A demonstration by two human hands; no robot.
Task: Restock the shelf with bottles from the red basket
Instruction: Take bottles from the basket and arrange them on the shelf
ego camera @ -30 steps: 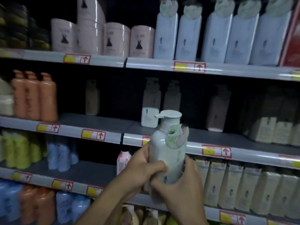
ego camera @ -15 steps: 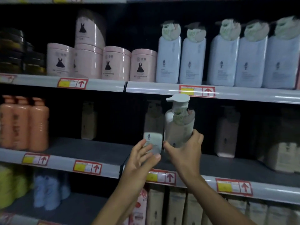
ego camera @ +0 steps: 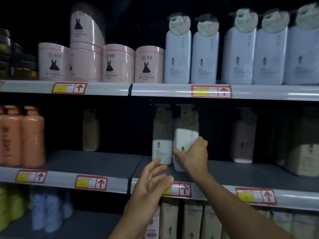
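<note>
Gripping bottle (ego camera: 185,140) | right hand (ego camera: 195,156) | on shelf (ego camera: 241,173)

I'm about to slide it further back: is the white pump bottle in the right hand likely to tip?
Probably somewhat. The white pump bottle is tall and narrow, and the right hand grips it low. Its smooth, glossy sides may be slippery. The neighbouring bottle stands close beside it and may steady it.
</note>
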